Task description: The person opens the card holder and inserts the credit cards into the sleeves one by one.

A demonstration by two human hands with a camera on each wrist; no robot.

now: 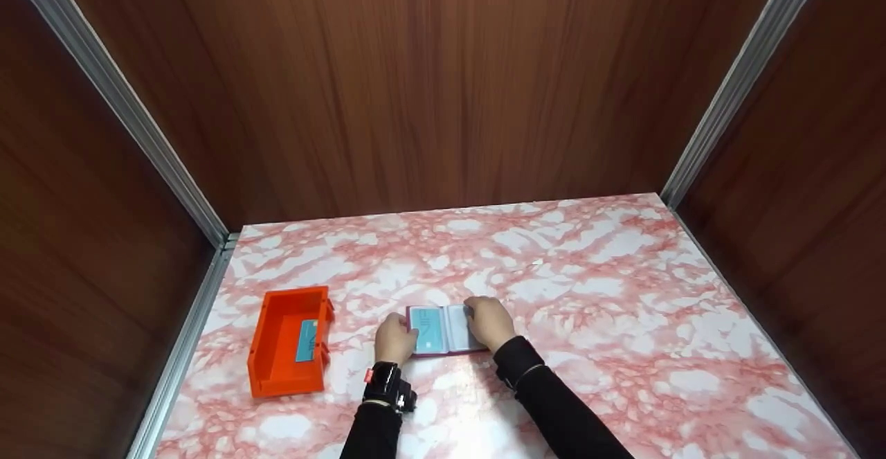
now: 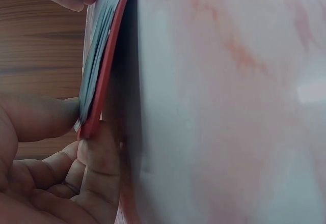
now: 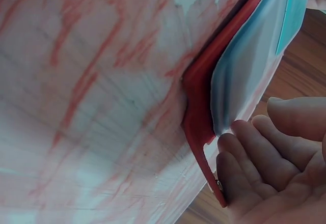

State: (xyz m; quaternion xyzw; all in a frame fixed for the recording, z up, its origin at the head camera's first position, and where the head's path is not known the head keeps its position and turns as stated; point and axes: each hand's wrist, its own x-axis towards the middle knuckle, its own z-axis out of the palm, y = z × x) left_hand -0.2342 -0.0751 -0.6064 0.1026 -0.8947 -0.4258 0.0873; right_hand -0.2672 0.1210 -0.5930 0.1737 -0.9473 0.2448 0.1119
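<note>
A small red card holder [image 1: 458, 327] lies spread open on the table, with clear sleeves inside. A light blue card [image 1: 426, 329] shows in its left-side sleeve. My left hand [image 1: 394, 341] pinches the left edge, thumb on the sleeves [image 2: 97, 63] and fingers under the red cover [image 2: 105, 74]. At the opposite edge, my right hand [image 1: 494, 323] touches the holder with its fingers. In the right wrist view those fingers [image 3: 260, 152] are loosely bent beside the sleeves and a narrow red strap [image 3: 201, 155], and the thumb stands apart from them.
An orange bin [image 1: 287, 385] stands left of my left hand, with a blue card [image 1: 306, 341] leaning inside against its right wall. The pink-and-white marbled table [image 1: 623, 320] is bounded by brown wood-grain panels [image 1: 443, 85] at the back and sides, with metal corner posts [image 1: 747, 78].
</note>
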